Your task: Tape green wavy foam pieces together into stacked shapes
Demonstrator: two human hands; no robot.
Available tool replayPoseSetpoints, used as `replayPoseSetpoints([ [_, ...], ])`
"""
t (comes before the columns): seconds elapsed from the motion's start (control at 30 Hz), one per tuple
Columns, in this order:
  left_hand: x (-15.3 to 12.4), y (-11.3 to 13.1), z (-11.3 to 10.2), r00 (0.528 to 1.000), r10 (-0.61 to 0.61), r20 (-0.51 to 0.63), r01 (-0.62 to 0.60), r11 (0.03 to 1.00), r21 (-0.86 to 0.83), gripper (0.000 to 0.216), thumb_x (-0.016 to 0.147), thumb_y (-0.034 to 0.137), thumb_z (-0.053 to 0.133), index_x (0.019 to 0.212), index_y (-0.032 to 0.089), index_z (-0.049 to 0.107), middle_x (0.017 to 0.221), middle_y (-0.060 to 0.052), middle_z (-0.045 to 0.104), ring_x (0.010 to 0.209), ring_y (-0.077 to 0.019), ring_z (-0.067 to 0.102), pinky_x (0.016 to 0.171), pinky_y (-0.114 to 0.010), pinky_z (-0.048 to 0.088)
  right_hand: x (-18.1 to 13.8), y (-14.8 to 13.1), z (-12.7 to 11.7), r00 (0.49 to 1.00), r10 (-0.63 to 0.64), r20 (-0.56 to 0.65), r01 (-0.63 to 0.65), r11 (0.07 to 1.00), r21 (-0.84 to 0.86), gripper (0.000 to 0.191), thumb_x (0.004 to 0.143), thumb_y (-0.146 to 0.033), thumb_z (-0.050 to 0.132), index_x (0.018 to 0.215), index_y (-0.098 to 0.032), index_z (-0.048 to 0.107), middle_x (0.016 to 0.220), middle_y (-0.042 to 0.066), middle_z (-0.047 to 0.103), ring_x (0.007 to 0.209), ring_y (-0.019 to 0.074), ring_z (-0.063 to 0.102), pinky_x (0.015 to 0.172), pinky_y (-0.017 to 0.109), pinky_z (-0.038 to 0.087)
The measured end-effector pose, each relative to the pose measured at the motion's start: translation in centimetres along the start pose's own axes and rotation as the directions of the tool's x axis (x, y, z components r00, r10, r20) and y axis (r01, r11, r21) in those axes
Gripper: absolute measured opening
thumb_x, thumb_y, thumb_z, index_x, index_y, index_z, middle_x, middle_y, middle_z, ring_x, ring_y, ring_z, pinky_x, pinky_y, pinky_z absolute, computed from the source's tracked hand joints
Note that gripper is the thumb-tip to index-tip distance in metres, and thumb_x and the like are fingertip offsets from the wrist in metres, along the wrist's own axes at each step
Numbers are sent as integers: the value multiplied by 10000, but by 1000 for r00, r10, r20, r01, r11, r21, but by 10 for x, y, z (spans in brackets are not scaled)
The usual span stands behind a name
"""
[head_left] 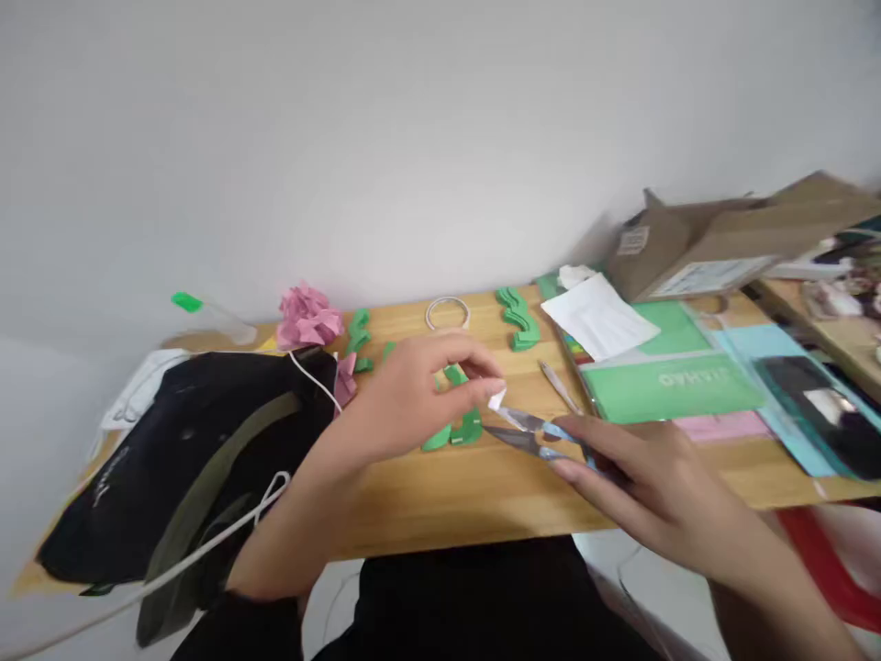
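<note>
Your right hand [640,468] grips the scissors [519,442], blades parted, long axis pointing left and slightly away. Right by the upper tip, contact unclear, your left hand [419,395] pinches the white scrap [496,399] between thumb and forefinger; beyond sits a tape roll [466,320].

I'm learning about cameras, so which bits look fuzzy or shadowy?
Head view: lettering on the green packet looks smeared, the scissors slightly soft; also in the head view, a soft grey shadow falls on the wall beside the cardboard box.
</note>
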State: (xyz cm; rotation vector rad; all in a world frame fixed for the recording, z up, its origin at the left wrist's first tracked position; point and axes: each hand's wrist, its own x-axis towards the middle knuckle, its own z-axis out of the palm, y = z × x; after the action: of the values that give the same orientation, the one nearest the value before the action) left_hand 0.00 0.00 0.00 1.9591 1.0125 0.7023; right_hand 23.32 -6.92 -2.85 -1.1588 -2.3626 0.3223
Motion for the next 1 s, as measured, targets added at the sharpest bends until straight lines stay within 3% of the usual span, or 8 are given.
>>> replayPoseSetpoints([
  [0.33, -1, 2, 0, 999, -53, 14, 53, 999, 4, 115, 862, 212, 607, 756, 184, 642, 820, 15, 661, 796, -119, 604, 659, -223, 445, -1, 1, 2, 996, 70, 54, -73, 995, 61, 322, 1002, -356, 422, 1025, -123, 643, 576, 3, 653, 441, 119, 592, 433, 217, 393],
  [0.47, -1, -1, 0, 993, -88, -78, 81, 993, -91, 144, 857, 254, 625, 739, 174, 644, 764, 6, 651, 731, -117, 590, 673, -233, 457, 2, 3, 5, 980, 159, 123, -178, 971, 157, 295, 981, -363, 465, 918, -151, 661, 501, -38, 563, 373, 90, 474, 399, 216, 343],
  [0.57, -3, -2, 0, 971, -177, -162, 137, 963, -230, 143, 828, 279, 659, 741, 165, 660, 739, -7, 659, 683, -117, 581, 611, -225, 452, 2, 4, 14, 961, 257, 104, -276, 919, 281, 268, 959, -383, 501, 885, -181, 662, 519, -42, 540, 404, 88, 456, 419, 215, 344],
  [0.67, -4, -2, 4, 943, -246, -224, 147, 912, -383, 140, 809, 280, 675, 742, 157, 681, 718, -10, 671, 653, -106, 576, 604, -216, 457, 1, 1, 30, 900, 436, 7, -381, 778, 500, 291, 959, -428, 487, 882, -194, 643, 606, -16, 556, 505, 105, 494, 471, 222, 369],
  [0.73, -4, -2, 7, 930, -290, -225, 155, 865, -477, 131, 798, 276, 684, 748, 155, 697, 716, -9, 681, 661, -102, 585, 624, -210, 469, 0, -5, 41, 831, 557, 3, -400, 593, 699, 337, 969, -477, 446, 891, -197, 617, 521, -59, 401, 436, 88, 365, 414, 215, 284],
  [0.87, -2, -4, 14, 924, -344, -166, 186, 784, -593, 98, 755, 260, 731, 773, 164, 720, 752, -3, 702, 708, -99, 612, 667, -205, 483, 3, -17, 53, 801, 583, 137, -359, 286, 889, 383, 951, -540, 446, 881, -187, 575, 485, -87, 319, 404, 69, 238, 382, 207, 177],
  [1.0, -2, -5, 16, 921, -370, -119, 228, 762, -607, 110, 735, 281, 752, 774, 181, 730, 731, 11, 688, 666, -102, 611, 651, -226, 493, 7, -27, 49, 787, 562, 253, -388, 134, 912, 445, 914, -609, 464, 844, -182, 567, 464, -91, 323, 395, 57, 187, 375, 202, 132],
])
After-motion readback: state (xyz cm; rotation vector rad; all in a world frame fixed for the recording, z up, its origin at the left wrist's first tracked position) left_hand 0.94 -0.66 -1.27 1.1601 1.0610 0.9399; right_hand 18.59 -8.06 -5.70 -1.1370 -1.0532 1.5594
